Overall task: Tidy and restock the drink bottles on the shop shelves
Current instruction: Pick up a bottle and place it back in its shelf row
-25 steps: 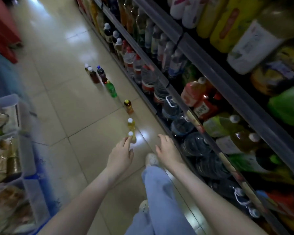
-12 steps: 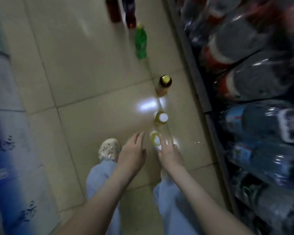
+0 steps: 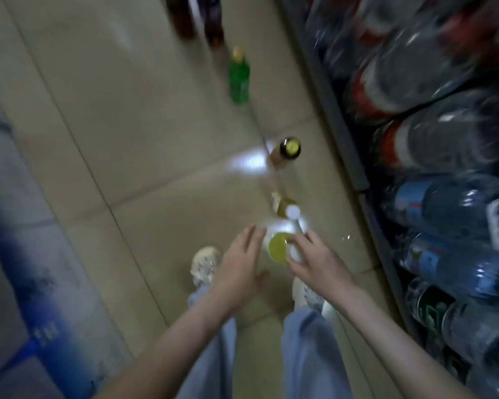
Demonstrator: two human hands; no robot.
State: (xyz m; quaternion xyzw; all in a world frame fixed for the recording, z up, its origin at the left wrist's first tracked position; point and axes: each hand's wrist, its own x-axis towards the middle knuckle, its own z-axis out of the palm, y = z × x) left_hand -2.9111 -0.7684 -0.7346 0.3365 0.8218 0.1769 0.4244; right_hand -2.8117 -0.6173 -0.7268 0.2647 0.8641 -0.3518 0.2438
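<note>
Fingers (image 3: 252,236) of the left hand (image 3: 238,266) and right hand (image 3: 319,262) are extended and hold nothing. They flank a white-capped yellow-green drink bottle (image 3: 277,249) standing on the floor (image 3: 156,168) between them; blur hides any contact. The step looks like picking up the nearest stock. Next, both hands must close round it without toppling the matching bottle (image 3: 285,205) just beyond the fingertips, then lift it rightward to the shelf (image 3: 357,168).

I note glossy, smooth beige floor tiles (image 3: 156,125) reflecting light. Large clear plastic water bottles (image 3: 458,203) look shiny. The small green plastic bottle (image 3: 238,79) is translucent. Pale blue trousers (image 3: 308,355) appear matt cloth.
</note>
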